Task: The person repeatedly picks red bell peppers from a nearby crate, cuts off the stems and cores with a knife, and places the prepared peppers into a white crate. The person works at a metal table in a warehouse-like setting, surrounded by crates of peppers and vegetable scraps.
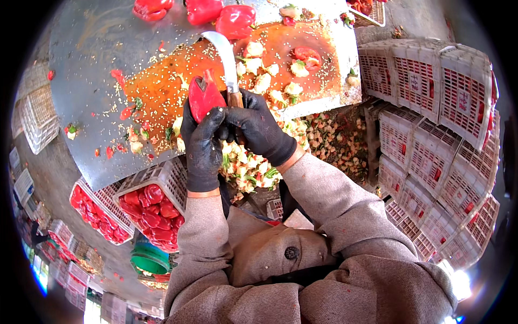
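Both my hands wear black gloves and meet over the near edge of the metal worktable (97, 146). My left hand (204, 137) grips a piece of red bell pepper (202, 97) with a dark spot near its top. In my right hand (261, 125) is the wooden handle of a curved knife (226, 56), its blade pointing away from me, just right of the pepper. Beyond the hands lie several whole red peppers (236, 21). Pale cut pepper cores (262, 83) and a red pepper piece (307, 57) rest on the wet, seed-strewn surface to the right.
Plastic crates of red peppers (149, 206) stand below the table at left. A heap of cut cores (251, 166) lies beneath the near edge. Stacked white crates (421, 81) rise at right. A green tub (150, 259) stands at lower left.
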`<state>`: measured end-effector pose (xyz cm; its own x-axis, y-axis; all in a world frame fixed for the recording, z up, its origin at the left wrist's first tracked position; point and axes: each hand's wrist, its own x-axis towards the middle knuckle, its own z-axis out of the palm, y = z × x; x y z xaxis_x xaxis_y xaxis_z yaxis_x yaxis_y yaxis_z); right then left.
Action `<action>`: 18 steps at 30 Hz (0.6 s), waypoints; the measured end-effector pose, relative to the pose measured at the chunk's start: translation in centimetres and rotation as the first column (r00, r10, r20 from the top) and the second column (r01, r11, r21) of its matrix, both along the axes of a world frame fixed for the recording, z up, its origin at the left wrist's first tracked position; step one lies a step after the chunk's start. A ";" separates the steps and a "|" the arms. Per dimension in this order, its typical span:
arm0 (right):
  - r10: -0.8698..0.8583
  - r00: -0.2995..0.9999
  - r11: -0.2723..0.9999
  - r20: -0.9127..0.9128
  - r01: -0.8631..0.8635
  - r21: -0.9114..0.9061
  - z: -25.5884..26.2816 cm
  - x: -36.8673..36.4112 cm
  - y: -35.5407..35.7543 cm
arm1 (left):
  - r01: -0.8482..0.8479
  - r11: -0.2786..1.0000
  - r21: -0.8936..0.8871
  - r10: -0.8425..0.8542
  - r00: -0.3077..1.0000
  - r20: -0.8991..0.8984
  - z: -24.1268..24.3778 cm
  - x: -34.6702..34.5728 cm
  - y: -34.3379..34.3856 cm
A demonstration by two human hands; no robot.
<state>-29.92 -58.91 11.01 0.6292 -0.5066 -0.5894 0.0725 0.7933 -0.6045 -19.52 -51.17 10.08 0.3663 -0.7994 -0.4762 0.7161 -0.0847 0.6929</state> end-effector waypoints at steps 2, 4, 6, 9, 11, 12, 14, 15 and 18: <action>0.170 0.984 0.980 -0.059 -0.175 -0.093 0.5 -0.5 -0.9 | 0.008 0.999 0.039 -0.008 1.000 0.000 0.4 0.3 -0.2; 0.191 0.974 0.958 -0.118 -0.211 -0.194 0.4 -0.9 -1.4 | -0.053 0.996 0.069 0.041 0.986 0.163 -0.8 0.6 -0.1; 0.161 0.974 0.930 -0.158 -0.203 -0.306 1.2 -1.2 -2.0 | -0.109 0.988 0.110 0.083 0.974 0.213 -1.0 0.9 -0.2; 0.041 0.810 0.199 -0.585 -0.580 -0.790 0.4 -1.6 -1.8 | 0.020 0.965 0.261 -0.035 0.998 0.051 -0.6 2.0 0.8; -0.030 0.683 -0.042 -0.729 -0.730 -0.682 0.5 -1.5 -1.6 | 0.000 0.952 0.305 -0.040 0.991 0.125 0.6 1.7 0.3; -0.083 0.644 -0.125 -0.761 -0.764 -0.633 0.0 -1.5 -1.4 | 0.017 0.944 0.330 -0.071 0.986 0.152 0.8 1.7 0.4; -0.181 0.589 -0.268 -0.787 -0.800 -0.537 -0.4 -1.4 -1.5 | 0.023 0.927 0.375 -0.105 0.974 0.200 0.9 1.6 0.5; -0.183 0.587 -0.283 -0.789 -0.800 -0.529 -0.4 -1.2 -1.5 | 0.019 0.924 0.383 -0.101 0.975 0.197 1.1 1.6 0.5; -0.188 0.585 -0.327 -0.789 -0.795 -0.511 -0.6 -1.0 -1.8 | 0.020 0.910 0.413 -0.096 0.982 0.163 1.4 1.6 0.6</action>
<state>-30.89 -60.74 10.36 0.8662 -0.4984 -0.0366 -0.4901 -0.8329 -0.2569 -17.92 -50.58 11.52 0.4330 -0.5712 -0.6974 0.5710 -0.4248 0.7025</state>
